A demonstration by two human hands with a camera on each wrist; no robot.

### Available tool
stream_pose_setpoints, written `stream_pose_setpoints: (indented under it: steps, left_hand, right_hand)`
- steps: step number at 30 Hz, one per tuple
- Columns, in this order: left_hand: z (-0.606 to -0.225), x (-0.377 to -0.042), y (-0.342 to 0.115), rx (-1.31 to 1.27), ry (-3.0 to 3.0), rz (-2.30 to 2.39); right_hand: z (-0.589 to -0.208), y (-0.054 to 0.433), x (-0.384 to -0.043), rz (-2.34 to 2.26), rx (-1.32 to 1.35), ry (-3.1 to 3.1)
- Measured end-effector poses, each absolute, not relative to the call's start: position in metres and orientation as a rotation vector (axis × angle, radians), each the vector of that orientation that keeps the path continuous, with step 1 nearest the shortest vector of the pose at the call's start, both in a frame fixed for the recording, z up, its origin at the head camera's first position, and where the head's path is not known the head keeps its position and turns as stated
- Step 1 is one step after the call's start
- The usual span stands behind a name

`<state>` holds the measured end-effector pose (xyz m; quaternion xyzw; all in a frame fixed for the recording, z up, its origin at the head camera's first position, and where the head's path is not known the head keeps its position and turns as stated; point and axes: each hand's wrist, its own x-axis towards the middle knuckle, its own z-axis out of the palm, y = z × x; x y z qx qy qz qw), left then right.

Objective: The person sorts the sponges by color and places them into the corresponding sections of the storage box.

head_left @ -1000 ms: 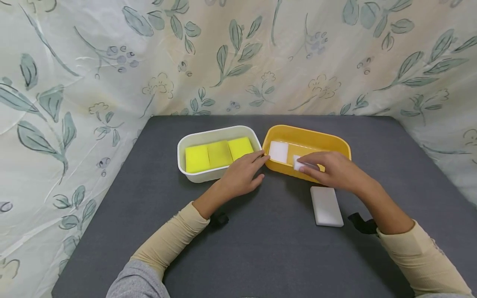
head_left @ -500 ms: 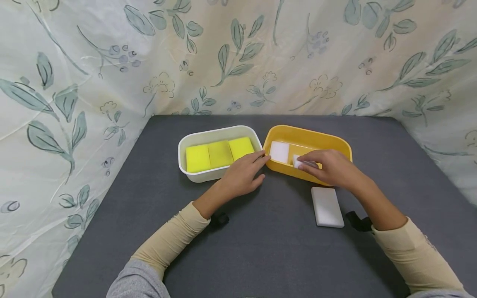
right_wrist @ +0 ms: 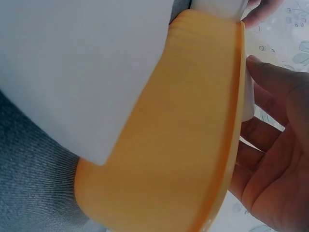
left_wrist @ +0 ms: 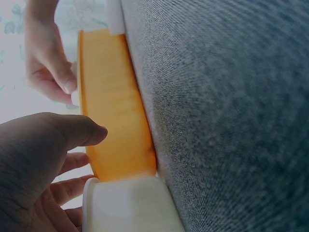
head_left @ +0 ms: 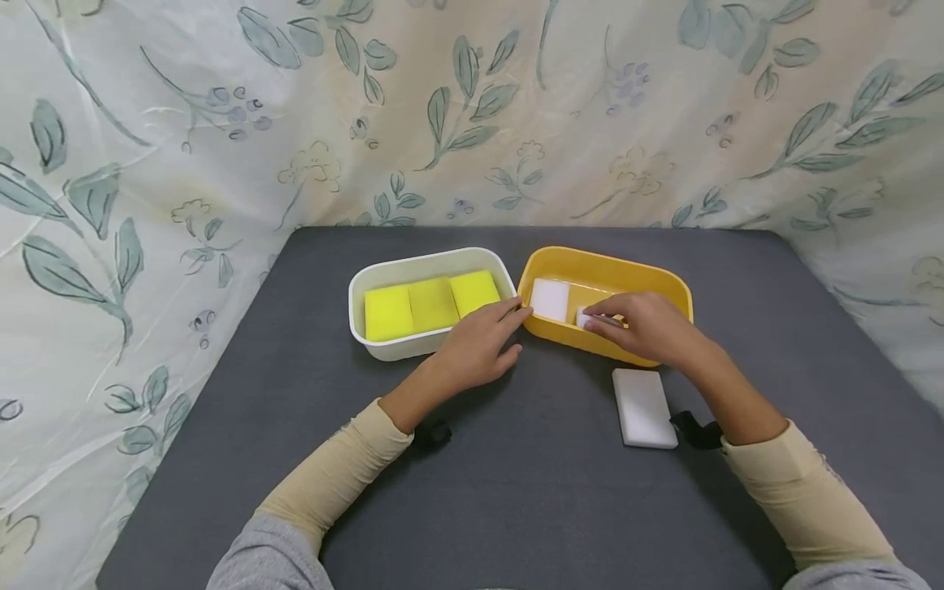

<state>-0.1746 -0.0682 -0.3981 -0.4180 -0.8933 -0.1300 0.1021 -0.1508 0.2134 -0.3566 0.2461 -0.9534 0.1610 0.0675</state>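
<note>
My right hand [head_left: 645, 324] pinches a white sponge block [head_left: 582, 317] between thumb and fingers, low inside the yellow-orange bin [head_left: 664, 283]. In the right wrist view the held sponge [right_wrist: 249, 99] shows past the bin's rim, partly covered by the fingers. Another white sponge [head_left: 550, 299] lies at the bin's left end. My left hand [head_left: 479, 348] has its fingers relaxed, fingertips right at the bin's left rim where it meets the white bin [head_left: 398, 351]. Its thumb [left_wrist: 91, 131] is extended in front of the bin's wall. Yellow sponges [head_left: 433, 304] sit in a row inside the white bin.
A further white sponge block [head_left: 645, 408] lies flat on the dark grey table [head_left: 509, 492], in front of the yellow-orange bin and left of the right wrist's black strap [head_left: 695, 431]. A floral curtain [head_left: 472, 115] hangs behind the table.
My right hand and forearm have shifted slightly left, with the pinched sponge sitting a little nearer the one at the left end. My left hand keeps its place at the rims.
</note>
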Motion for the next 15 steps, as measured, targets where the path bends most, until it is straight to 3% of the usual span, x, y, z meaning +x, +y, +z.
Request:
stream_pose_setpoints:
  steps: [15]
  left_hand:
    - [-0.398, -0.174, -0.068, -1.220, -2.650, -0.379]
  right_hand:
    - [-0.364, 0.218, -0.163, 0.597, 0.818, -2.852]
